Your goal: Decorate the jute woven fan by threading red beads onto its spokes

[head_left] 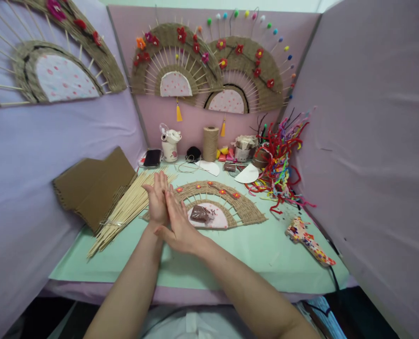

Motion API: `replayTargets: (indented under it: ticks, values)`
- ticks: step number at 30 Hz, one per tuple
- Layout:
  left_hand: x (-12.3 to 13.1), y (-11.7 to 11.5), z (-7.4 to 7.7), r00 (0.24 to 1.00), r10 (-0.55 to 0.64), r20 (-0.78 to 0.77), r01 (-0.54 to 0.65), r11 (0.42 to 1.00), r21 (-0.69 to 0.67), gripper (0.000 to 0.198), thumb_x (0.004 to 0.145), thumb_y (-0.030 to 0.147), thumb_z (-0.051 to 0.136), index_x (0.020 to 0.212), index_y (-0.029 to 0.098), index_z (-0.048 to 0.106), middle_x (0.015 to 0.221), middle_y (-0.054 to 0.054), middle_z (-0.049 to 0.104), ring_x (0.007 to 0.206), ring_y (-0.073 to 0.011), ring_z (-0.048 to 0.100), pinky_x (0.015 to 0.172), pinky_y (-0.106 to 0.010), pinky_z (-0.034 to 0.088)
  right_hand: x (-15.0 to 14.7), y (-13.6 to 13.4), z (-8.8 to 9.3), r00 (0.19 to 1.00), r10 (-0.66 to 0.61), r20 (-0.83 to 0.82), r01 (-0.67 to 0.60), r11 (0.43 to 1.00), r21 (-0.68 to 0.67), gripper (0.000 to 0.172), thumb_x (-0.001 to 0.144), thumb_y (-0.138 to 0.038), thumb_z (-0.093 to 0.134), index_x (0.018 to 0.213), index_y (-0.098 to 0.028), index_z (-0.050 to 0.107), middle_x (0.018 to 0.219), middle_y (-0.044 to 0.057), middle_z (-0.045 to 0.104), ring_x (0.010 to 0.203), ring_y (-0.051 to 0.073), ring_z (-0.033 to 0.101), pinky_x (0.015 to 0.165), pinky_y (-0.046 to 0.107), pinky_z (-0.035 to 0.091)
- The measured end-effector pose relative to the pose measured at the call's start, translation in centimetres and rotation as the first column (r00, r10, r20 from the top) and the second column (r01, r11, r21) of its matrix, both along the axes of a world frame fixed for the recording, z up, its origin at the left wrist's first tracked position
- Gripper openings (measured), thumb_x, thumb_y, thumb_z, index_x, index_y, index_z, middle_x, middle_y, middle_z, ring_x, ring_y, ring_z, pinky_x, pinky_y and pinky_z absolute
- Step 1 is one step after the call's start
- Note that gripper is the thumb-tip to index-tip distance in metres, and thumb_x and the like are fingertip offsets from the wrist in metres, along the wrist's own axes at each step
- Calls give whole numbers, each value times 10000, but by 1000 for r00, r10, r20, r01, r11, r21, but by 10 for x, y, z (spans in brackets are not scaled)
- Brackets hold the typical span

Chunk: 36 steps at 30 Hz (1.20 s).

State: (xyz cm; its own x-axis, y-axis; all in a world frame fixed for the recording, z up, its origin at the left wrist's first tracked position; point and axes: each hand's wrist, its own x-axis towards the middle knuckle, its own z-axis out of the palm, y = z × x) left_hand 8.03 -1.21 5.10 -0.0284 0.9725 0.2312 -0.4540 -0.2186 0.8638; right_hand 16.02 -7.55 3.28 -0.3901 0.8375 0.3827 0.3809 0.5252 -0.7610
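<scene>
Above the left end of a woven twine fan (pixel 252 212), my left hand (pixel 158 200) and my right hand (pixel 181 223) are pressed palm to palm. Their fingers are mostly straight, and the palms close on each other. Whatever lies between them, if anything, is hidden. The fan lies flat on the table and carries small red flowers with yellow centres along a brown stem. On its pale dotted half-round centre (pixel 221 217) rests a clear packet with a brown lump (pixel 199 213), just right of my right hand.
Left lie bamboo sticks (pixel 124 202) and cardboard (pixel 92 183). A twine spool (pixel 210 143), white card pieces (pixel 247 173) and a white pot-like device (pixel 171 145) stand behind. Right are colourful fuzzy stems (pixel 280 155) and a flower-patterned glue gun (pixel 308 240) with its cable. Finished fans (pixel 177 42) hang behind.
</scene>
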Motion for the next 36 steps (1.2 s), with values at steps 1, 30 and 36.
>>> replayTargets:
  ticks: [1,30,36]
  values:
    - [3,-3,-2,999,-40,-18,40,999,8,768,859,725,23,1508,360,211,1611,44,159,1478,-136,112,1198,-334,116,1,3,-1,1000,-18,-25,18,1000,-5,994,852,-750,313,1524,-158,-117,1609,110,-42,1482,258,-52,1184,545,20]
    - [5,-8,-5,991,-134,-25,134,991,15,821,835,764,60,1478,327,325,1608,44,170,1479,-141,109,1197,-309,112,4,5,-6,997,-62,36,60,997,47,1031,853,-742,327,1504,-124,-181,1600,138,-87,1476,257,-91,1181,546,32]
    - [23,-25,-12,937,-350,-12,349,936,-39,831,803,800,121,1477,356,320,1608,80,133,1484,-183,88,1183,-338,213,17,19,-8,965,-258,-35,260,961,92,948,899,-692,273,1494,-139,-217,1607,135,-61,1483,234,-37,1197,492,67]
